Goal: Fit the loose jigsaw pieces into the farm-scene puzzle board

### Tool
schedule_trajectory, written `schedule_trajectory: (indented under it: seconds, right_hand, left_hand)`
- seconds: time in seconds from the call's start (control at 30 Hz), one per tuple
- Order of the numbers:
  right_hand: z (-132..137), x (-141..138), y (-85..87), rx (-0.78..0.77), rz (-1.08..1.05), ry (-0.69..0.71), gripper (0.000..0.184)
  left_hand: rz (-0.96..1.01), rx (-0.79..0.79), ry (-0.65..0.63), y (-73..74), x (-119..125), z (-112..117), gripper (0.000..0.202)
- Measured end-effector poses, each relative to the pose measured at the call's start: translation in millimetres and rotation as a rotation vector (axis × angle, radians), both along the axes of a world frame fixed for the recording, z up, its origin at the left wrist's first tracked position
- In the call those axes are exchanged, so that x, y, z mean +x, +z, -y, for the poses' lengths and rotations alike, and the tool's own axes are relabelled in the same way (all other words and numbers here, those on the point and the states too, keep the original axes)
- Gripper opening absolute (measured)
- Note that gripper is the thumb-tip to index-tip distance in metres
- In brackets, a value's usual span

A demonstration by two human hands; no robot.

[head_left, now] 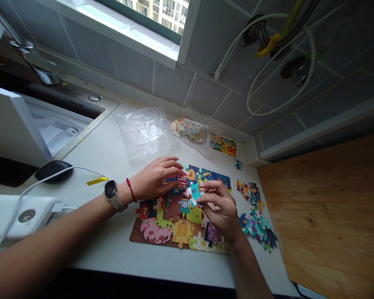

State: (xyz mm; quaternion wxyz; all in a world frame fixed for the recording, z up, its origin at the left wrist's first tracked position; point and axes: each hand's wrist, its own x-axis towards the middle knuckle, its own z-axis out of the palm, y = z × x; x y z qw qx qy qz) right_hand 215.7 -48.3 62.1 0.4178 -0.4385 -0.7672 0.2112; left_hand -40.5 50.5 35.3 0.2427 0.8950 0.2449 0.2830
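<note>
A partly assembled jigsaw puzzle (182, 234) lies on the white counter, with a pink animal and a white fence along its near edge. My left hand (157, 176) rests over its upper left part, fingers stretched out, wearing a watch and a red cord. Between the thumb and fingers of my right hand (220, 205) is a teal and white puzzle piece (193, 194), above the middle of the puzzle. Whether that piece touches those under it, I cannot tell. Loose puzzle pieces (258, 224) lie in a pile to the right.
Behind the puzzle are a clear plastic bag (146, 131), a bag of pieces (190, 129) and a picture card (222, 144). A wooden board (327, 207) borders the right. On the left are a white power bank (25, 216), a black mouse-like object (53, 171) and a sink (109, 109).
</note>
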Motion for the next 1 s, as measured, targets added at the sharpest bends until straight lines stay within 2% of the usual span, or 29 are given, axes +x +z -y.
schedule_trajectory:
  seconds: [0.2, 0.33, 0.43, 0.5, 0.63, 0.7, 0.77, 0.87, 0.93, 1.0]
  right_hand:
    - [-4, 10, 0.0, -0.045, 0.127, 0.053, 0.030]
    - [-4, 20, 4.0, -0.234, 0.381, 0.151, 0.029]
    - [-2, 24, 8.7, -0.315, 0.433, 0.167, 0.017]
    - [-2, 24, 8.7, -0.313, 0.376, 0.099, 0.012]
    - [-6, 31, 3.2, -0.303, 0.240, -0.120, 0.018]
    - [-9, 43, 3.2, -0.315, 0.272, -0.244, 0.020]
    - [-11, 62, 7.1, -0.367, 0.432, -0.358, 0.028]
    - [-15, 100, 16.9, -0.498, 0.809, -0.467, 0.056]
    - [-19, 124, 22.1, -0.600, 0.988, -0.498, 0.060]
    - [-27, 141, 24.0, -0.632, 1.036, -0.476, 0.058]
  left_hand:
    - [-0.012, 0.041, 0.035, -7.5, -2, -4, 0.021]
    - [-0.010, 0.002, -0.025, -13.1, -3, -6, 0.029]
    - [-0.005, -0.027, -0.015, -13.4, -2, -6, 0.027]
    - [0.000, -0.033, -0.012, -13.5, -1, -5, 0.026]
    - [0.001, -0.031, -0.029, -15.2, 2, -4, 0.022]
    - [0.008, -0.033, -0.035, -15.6, 3, -3, 0.022]
    - [0.020, -0.036, -0.032, -15.2, 4, -3, 0.023]
    - [0.025, -0.031, -0.017, -13.8, 4, -3, 0.024]
    - [0.020, -0.026, -0.016, -13.2, 5, -2, 0.024]
    - [0.021, -0.026, -0.017, -13.6, 5, -1, 0.024]
